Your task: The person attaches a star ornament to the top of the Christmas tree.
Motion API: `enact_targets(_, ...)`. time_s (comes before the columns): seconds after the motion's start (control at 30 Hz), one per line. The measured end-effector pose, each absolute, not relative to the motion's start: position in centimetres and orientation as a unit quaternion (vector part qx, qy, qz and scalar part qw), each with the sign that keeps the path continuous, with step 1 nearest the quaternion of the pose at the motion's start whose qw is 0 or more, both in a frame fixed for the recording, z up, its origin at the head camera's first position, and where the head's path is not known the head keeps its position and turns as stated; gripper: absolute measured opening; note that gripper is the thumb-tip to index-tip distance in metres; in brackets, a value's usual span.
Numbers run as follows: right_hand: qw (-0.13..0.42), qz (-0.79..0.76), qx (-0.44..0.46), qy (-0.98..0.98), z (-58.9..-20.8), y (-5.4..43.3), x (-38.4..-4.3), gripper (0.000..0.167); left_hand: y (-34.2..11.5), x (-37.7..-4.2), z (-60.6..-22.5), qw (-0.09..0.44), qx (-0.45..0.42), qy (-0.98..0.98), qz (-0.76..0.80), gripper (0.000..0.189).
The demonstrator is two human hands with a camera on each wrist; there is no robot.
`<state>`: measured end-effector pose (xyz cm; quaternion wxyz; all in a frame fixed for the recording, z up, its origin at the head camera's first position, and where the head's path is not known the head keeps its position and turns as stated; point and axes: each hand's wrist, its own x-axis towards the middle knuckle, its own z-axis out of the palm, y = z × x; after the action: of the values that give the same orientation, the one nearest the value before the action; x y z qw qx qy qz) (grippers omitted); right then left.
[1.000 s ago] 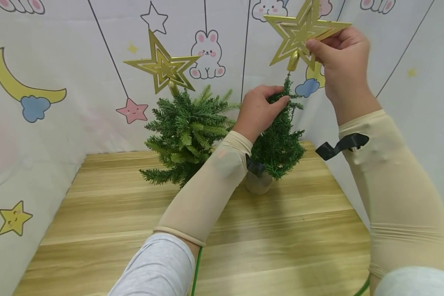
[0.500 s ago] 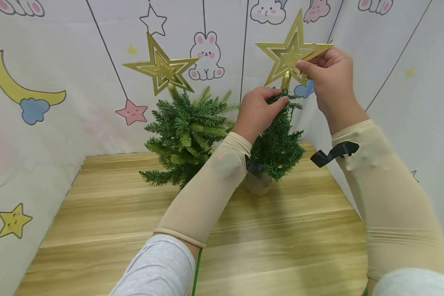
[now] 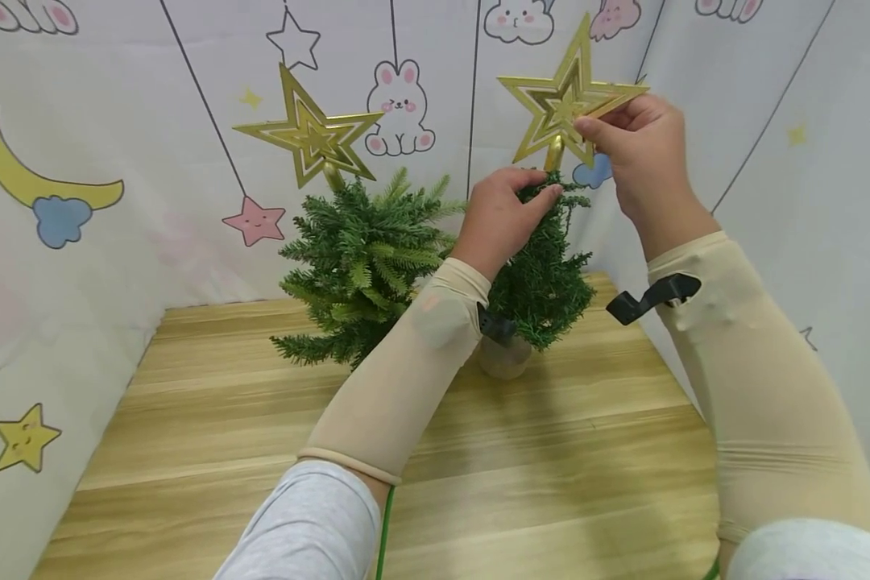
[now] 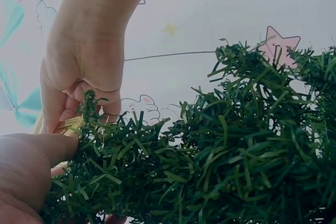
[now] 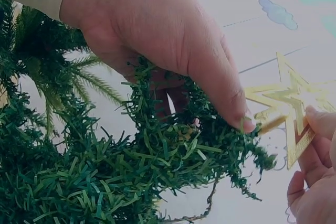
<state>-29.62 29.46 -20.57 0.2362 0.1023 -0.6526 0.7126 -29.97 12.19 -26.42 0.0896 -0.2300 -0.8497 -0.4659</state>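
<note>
My right hand point(image 3: 645, 153) pinches a gold star tree topper point(image 3: 569, 105) by its right side. The topper's gold socket point(image 3: 554, 153) sits down over the tip of the darker, slimmer Christmas tree point(image 3: 551, 294). Just below that socket, my left hand point(image 3: 503, 213) grips the tree's top between thumb and fingers. In the right wrist view, the left thumb point(image 5: 223, 90) lies right beside the socket, among the green tinsel branches. The left wrist view has the right hand point(image 4: 86, 61) beyond the treetop, with most of the star hidden.
A fuller Christmas tree point(image 3: 366, 250) stands close on the left, topped by another gold star point(image 3: 315, 138). Both trees are on a wood-grain table point(image 3: 210, 419). A white cartoon-printed curtain point(image 3: 188, 161) hangs behind and along both sides.
My right hand has lowered the star and brought it slightly left, its socket going from above the tip to over it. The left hand has stayed at the treetop.
</note>
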Motion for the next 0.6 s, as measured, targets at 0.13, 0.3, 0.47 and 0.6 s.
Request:
enact_targets(0.13,0.212,0.718,0.095,-0.656,-20.9,29.8,-29.7,0.026,12.2,-29.9,-26.6,0.086,-0.237,-0.855,-0.453,0.046)
enact_targets(0.3,0.191,0.731,0.094,-0.648,-21.2,29.9,-29.8,0.024,12.0,-29.8,-26.6,0.092,-0.242,-0.853,-0.453,0.045)
enact_targets(0.47,0.186,0.731,0.102,-0.648,-21.5,29.9,-29.8,0.013,11.9,-29.3,-26.5,0.118,-0.226,-0.851,-0.459,0.043)
enact_targets(0.6,0.182,0.724,0.099,-0.658,-21.9,30.2,-29.6,0.013,11.5,-28.1,-25.9,0.145,-0.229,-0.85,-0.452,0.045)
